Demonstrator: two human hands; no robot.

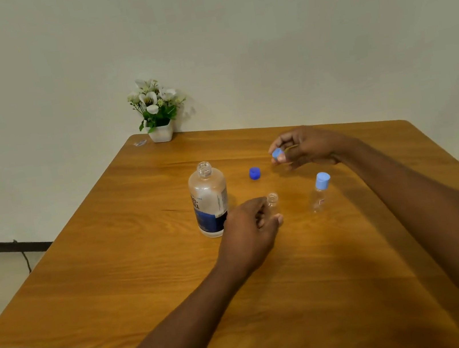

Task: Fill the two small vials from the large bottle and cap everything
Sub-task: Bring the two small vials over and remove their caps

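A person's left hand (249,231) is curling its fingers round an uncapped small vial (272,201), holding it upright just beside the open large bottle (210,204); the right hand (308,147) is pinching a light-blue cap (277,154) well aside, apparently keeping the mouth clear for filling; the dark-blue cap (254,173) is lying on the table (119,281); the second vial (320,194) is standing capped nearby.

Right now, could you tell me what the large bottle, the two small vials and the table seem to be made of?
Large bottle: probably clear plastic, see-through and slightly cloudy, with a printed blue label. Open vial and capped vial: transparent, glossy; plastic or glass, unclear. Table: wood or wood-look laminate, grain lines, soft sheen.
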